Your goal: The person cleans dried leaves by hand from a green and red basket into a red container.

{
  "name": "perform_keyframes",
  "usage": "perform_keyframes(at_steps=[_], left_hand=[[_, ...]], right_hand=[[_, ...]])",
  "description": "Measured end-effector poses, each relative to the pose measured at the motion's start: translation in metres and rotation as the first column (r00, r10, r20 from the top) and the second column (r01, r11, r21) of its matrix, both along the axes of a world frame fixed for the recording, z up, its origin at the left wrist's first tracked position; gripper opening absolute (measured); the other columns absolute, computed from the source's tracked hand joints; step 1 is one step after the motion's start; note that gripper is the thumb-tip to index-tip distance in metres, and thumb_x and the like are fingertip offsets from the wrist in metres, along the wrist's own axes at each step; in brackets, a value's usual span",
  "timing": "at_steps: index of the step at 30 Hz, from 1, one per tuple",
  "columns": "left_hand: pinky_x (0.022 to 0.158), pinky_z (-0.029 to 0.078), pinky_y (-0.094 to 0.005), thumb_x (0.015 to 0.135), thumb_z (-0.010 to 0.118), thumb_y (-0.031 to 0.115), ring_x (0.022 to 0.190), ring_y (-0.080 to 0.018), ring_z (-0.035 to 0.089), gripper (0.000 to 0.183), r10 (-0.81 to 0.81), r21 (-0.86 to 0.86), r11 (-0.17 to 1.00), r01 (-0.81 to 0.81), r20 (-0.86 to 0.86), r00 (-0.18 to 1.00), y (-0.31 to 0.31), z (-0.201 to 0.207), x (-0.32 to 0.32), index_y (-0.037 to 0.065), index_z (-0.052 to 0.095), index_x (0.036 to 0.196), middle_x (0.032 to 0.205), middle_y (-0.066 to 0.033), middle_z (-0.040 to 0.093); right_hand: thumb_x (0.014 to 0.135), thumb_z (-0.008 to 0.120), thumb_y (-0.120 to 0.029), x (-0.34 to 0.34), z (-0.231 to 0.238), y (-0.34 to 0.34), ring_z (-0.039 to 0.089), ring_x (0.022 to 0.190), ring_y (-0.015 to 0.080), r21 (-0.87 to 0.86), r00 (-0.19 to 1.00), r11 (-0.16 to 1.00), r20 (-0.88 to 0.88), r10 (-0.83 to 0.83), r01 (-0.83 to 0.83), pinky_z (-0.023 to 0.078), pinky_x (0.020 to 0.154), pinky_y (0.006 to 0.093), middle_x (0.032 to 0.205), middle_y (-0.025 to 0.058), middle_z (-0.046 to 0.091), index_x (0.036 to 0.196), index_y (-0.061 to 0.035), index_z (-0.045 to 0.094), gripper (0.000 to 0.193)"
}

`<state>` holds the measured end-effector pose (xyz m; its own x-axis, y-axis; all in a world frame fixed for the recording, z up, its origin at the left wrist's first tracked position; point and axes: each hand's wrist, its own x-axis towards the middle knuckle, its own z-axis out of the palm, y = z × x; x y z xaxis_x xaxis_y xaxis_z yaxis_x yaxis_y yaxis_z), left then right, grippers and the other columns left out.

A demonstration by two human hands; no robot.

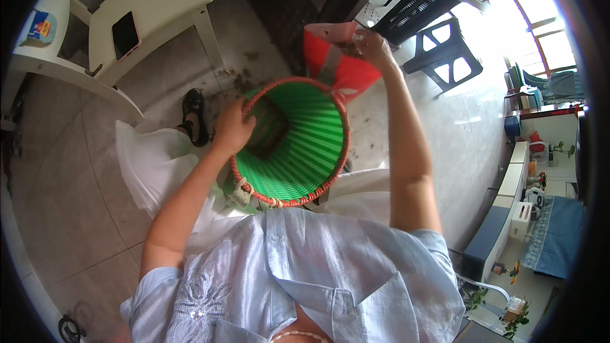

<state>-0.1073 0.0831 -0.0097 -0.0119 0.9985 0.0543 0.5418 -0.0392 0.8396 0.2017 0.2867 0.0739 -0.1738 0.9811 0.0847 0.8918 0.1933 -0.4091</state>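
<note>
A green woven basket [305, 146] with a red-brown wrapped rim tilts in front of my body, its mouth facing me. Nothing shows inside it except the woven base. My left hand [234, 128] is closed round the left side of the rim. Beyond the rim on the right, a red and clear plastic bag [337, 63] hangs from my right hand [373, 49], which grips its upper edge. Some brownish stuff shows near the bag's mouth, too unclear to name.
Dark crumbs [244, 81] lie scattered on the tiled floor beyond the basket. At the left stands a cream table [155, 0] with a phone [126, 35] on it. A dark plastic stool [445, 57] stands at the far right. My black shoe [196, 117] is left of the basket.
</note>
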Motion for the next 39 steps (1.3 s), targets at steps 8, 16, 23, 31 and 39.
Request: perform_keyframes(at_steps=[8, 16, 23, 31, 39], left_hand=[[0.084, 0.042, -0.0423, 0.072, 0.052, -0.001, 0.102, -0.0374, 0.052, 0.054, 0.253, -0.116, 0.961, -0.250, 0.007, 0.968, -0.056, 0.014, 0.016, 0.005, 0.041, 0.125, 0.111, -0.0220, 0.053], [0.077, 0.044, -0.0454, 0.070, 0.058, 0.009, 0.089, -0.0401, 0.056, 0.055, 0.228, -0.202, 0.954, -0.222, 0.007, 0.974, -0.069, -0.006, 0.021, 0.002, 0.040, 0.121, 0.102, -0.0231, 0.055], [0.066, 0.043, -0.0483, 0.070, 0.055, 0.010, 0.073, -0.0426, 0.056, 0.047, 0.247, -0.153, 0.958, -0.241, 0.021, 0.969, -0.097, -0.015, 0.026, -0.002, 0.039, 0.113, 0.082, -0.0263, 0.057], [0.053, 0.042, -0.0437, 0.067, 0.051, 0.008, 0.055, -0.0335, 0.055, 0.015, 0.429, -0.260, 0.883, -0.390, 0.113, 0.896, -0.101, -0.067, -0.003, -0.006, 0.045, 0.065, 0.057, -0.0222, 0.052], [0.053, 0.042, -0.0300, 0.069, 0.049, 0.003, 0.058, -0.0122, 0.048, 0.015, 0.548, -0.452, 0.816, -0.360, 0.406, 0.732, -0.126, -0.019, -0.035, -0.004, 0.051, 0.083, 0.072, -0.0054, 0.053]], right_hand=[[0.068, 0.056, -0.004, 0.012, -0.030, -0.015, 0.059, 0.081, 0.0326, 0.373, 0.993, 0.927, -0.117, -0.007, 0.050, 0.047, 0.075, 0.0386, 0.091, 0.0150, 0.061, 0.090, -0.0084, 0.066, 0.024], [0.075, 0.056, -0.012, 0.014, -0.029, -0.007, 0.057, 0.089, 0.0316, 0.626, 0.988, 0.771, -0.004, 0.152, -0.116, 0.046, 0.078, 0.0399, 0.091, 0.0112, 0.063, 0.086, -0.0109, 0.067, 0.016], [0.076, 0.060, -0.019, -0.003, -0.049, -0.077, 0.055, 0.082, 0.0358, 0.486, 0.998, 0.872, -0.046, -0.047, 0.064, 0.044, 0.071, 0.0435, 0.089, 0.0149, 0.056, 0.088, -0.0077, 0.059, 0.016], [0.070, 0.069, -0.033, -0.007, -0.131, -0.203, 0.050, 0.098, 0.0436, -0.223, 0.923, 0.901, 0.186, -0.336, 0.373, 0.043, 0.083, 0.0467, 0.104, 0.0264, 0.051, 0.110, -0.0053, 0.042, 0.056], [0.073, 0.064, -0.023, 0.009, -0.154, -0.194, 0.059, 0.077, 0.0319, -0.271, 0.902, 0.931, -0.288, -0.321, 0.245, 0.045, 0.070, 0.0407, 0.081, 0.0180, 0.061, 0.098, -0.0016, 0.056, 0.034]])
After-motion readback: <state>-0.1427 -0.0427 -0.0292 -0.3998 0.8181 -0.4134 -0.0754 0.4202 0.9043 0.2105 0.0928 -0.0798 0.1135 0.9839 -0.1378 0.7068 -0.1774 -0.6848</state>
